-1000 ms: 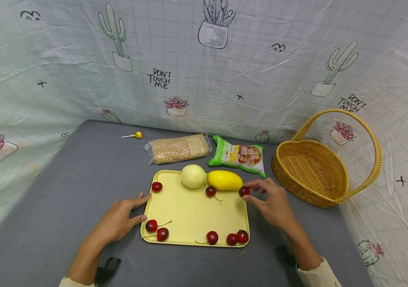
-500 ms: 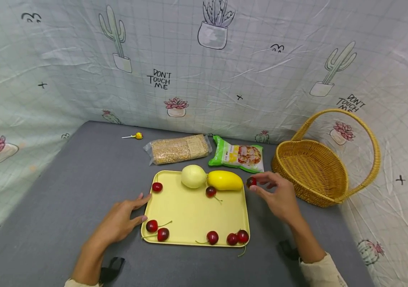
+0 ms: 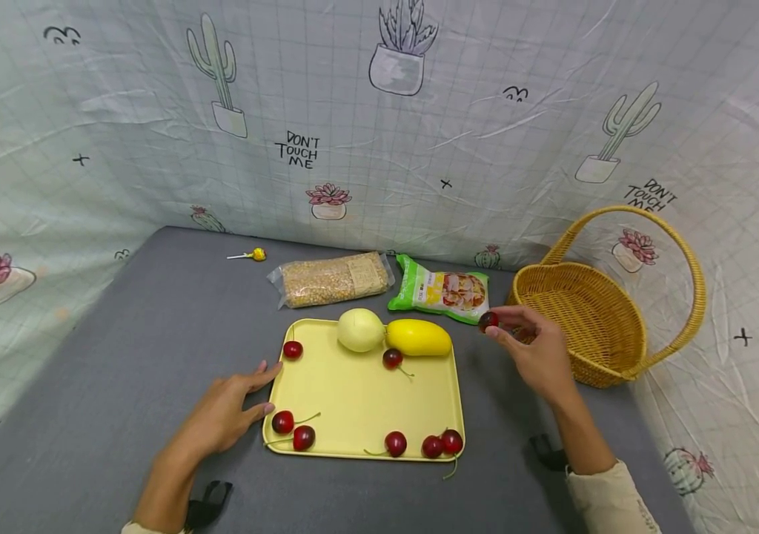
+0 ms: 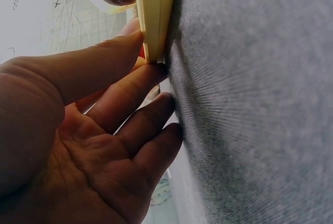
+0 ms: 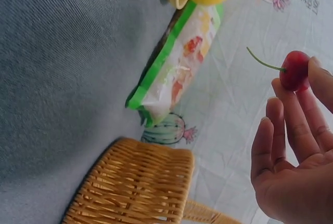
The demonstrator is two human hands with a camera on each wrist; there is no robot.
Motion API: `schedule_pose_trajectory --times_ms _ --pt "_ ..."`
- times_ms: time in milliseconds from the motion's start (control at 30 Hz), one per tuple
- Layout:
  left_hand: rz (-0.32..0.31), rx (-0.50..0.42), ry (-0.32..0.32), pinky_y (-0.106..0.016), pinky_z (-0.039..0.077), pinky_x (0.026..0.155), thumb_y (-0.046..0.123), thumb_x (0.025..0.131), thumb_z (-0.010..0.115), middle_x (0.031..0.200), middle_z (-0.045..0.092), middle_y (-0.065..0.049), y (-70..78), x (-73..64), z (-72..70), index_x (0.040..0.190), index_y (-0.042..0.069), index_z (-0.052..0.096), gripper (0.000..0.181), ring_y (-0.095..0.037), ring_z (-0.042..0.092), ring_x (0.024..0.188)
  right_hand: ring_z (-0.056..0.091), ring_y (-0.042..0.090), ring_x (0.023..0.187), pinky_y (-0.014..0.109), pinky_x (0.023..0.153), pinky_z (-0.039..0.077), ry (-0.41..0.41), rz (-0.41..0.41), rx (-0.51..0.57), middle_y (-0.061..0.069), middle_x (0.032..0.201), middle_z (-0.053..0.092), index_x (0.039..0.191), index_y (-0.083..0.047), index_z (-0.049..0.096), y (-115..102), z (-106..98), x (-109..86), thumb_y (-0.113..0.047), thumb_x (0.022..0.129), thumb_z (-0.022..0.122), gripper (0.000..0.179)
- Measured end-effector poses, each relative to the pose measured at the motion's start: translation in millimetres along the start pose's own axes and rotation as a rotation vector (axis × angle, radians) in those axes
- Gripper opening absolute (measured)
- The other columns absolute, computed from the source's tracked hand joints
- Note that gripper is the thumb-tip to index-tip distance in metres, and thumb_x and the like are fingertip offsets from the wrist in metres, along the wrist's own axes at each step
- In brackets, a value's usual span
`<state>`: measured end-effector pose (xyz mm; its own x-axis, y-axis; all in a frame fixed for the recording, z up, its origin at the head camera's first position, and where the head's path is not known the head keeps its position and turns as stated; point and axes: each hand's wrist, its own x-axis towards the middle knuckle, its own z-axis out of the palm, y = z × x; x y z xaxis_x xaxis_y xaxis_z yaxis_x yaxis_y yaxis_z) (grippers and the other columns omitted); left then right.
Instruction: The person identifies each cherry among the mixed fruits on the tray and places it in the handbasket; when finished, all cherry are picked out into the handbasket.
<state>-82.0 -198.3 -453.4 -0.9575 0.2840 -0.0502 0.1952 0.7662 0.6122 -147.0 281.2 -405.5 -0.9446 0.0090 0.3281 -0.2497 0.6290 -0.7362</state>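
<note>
My right hand point(image 3: 539, 352) pinches a dark red cherry point(image 3: 488, 321) between thumb and fingers, between the tray and the basket. In the right wrist view this cherry point(image 5: 295, 70) is held above the table, its green stem pointing away from the hand. My left hand point(image 3: 226, 411) touches the left rim of a pale yellow tray point(image 3: 346, 400), thumb and index finger spread along it. In the left wrist view the thumb and fingertips meet the tray's edge point(image 4: 155, 21). On the tray lie several cherries point(image 3: 395, 443), a pale green round fruit point(image 3: 360, 330) and a yellow mango-shaped fruit point(image 3: 419, 337).
A wicker basket point(image 3: 582, 356) with a tall handle stands at the right. Behind the tray lie a clear bag of grains point(image 3: 326, 282), a green and white food packet point(image 3: 446, 289) and a lollipop point(image 3: 257, 254). A printed cloth point(image 3: 379, 148) hangs behind the grey table.
My right hand has carried the cherry from the tray's right edge up and right toward the basket. The left hand has stayed at the tray's left rim.
</note>
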Motion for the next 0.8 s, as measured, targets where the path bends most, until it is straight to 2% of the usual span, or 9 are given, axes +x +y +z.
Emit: schedule_pose_trajectory --times_ms 233,400,667,800 --pt "0.008 -0.017 0.005 -0.071 0.045 0.111 0.010 0.095 0.079 0.154 0.051 -0.031 -1.3 -0.8 -0.3 0.154 0.005 0.057 0.063 -0.054 0.050 0.142 0.066 -0.004 0.093 0.013 0.079 0.051 0.051 0.037 0.035 0.016 0.115 0.080 0.128 -0.012 0.077 4.9 -7.2 10.6 -0.020 0.096 0.081 0.033" --pt "0.011 -0.020 0.007 -0.071 0.045 0.111 0.010 0.095 0.079 0.154 0.051 -0.031 -1.2 -1.3 -0.3 0.154 0.006 0.056 0.064 -0.054 0.050 0.142 0.065 -0.004 0.092 0.015 0.078 0.049 0.089 0.044 0.032 0.015 0.112 0.081 0.127 -0.012 0.077 10.2 -11.1 17.7 -0.021 0.096 0.082 0.033" --pt "0.007 -0.017 -0.002 -0.070 0.045 0.111 0.010 0.095 0.079 0.155 0.050 -0.030 -1.9 -0.4 0.2 0.154 0.006 0.056 0.064 -0.054 0.051 0.142 0.067 -0.003 0.094 0.011 0.078 0.052 0.141 0.123 0.092 -0.013 0.104 0.080 0.128 -0.009 0.076 21.2 -18.3 30.9 -0.024 0.096 0.082 0.036" --pt "0.011 -0.019 0.000 -0.069 0.047 0.110 0.010 0.094 0.080 0.155 0.050 -0.031 -2.8 0.4 0.0 0.154 0.006 0.056 0.065 -0.054 0.050 0.142 0.069 -0.003 0.095 0.008 0.079 0.054 0.161 0.166 0.138 -0.020 0.101 0.078 0.130 -0.007 0.075 30.2 -21.6 39.1 -0.022 0.096 0.081 0.037"
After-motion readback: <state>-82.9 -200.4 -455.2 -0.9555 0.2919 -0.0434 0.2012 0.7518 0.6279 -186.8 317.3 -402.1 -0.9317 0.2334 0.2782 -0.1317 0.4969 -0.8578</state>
